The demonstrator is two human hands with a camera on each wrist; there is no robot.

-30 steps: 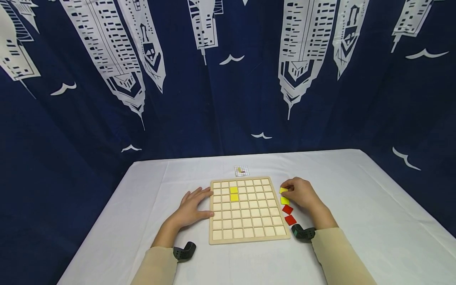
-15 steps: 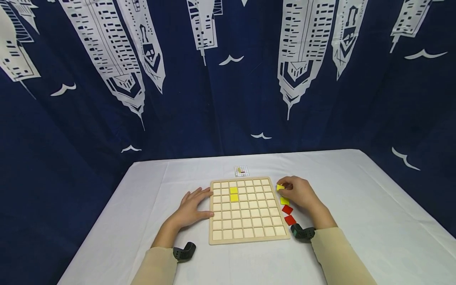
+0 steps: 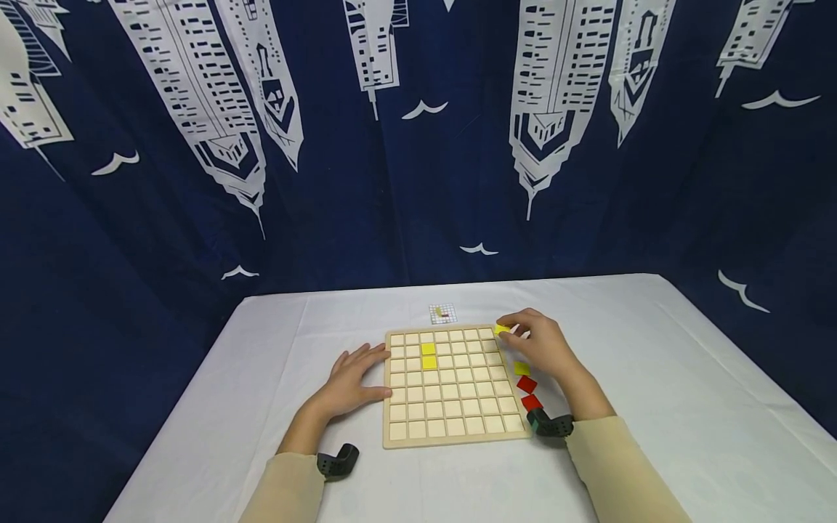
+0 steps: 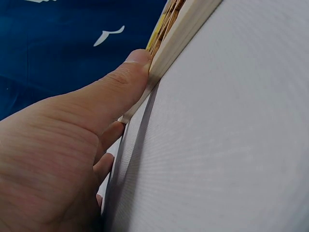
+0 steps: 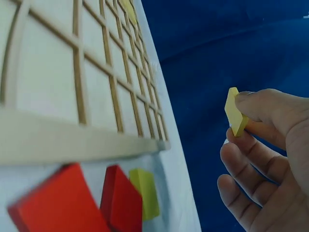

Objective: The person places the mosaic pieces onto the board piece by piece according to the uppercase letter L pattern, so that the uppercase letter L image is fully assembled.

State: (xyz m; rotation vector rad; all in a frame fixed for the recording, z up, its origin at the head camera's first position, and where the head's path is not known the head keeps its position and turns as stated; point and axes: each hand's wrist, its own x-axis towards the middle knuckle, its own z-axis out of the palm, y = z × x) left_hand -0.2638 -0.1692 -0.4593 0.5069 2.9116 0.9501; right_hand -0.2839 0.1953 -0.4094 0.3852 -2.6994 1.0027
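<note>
A wooden grid board point(image 3: 458, 440) lies on the table with two yellow tiles point(image 3: 428, 356) in adjoining cells of one column. My left hand point(image 3: 352, 383) rests at the board's left edge, fingers spread; in the left wrist view its thumb point(image 4: 120, 79) touches the rim. Between thumb and fingertips my right hand point(image 3: 539, 341) pinches a yellow tile point(image 5: 235, 113), held up near the board's far right corner. To the board's right lie another yellow tile point(image 3: 522, 368) and two red tiles, the upper red tile point(image 3: 526, 385) and the lower red tile point(image 3: 531, 402).
A small printed grid card point(image 3: 442, 314) lies behind the board on the white tablecloth point(image 3: 314, 319). A dark blue curtain point(image 3: 392, 203) hangs beyond the table's far edge. Black wrist cameras sit on both wrists, the right camera point(image 3: 549, 423) close to the lower red tile.
My right hand has lifted the pinched yellow tile away from the row and carried it forward and left, to the board's far right corner. The left hand has stayed put.
</note>
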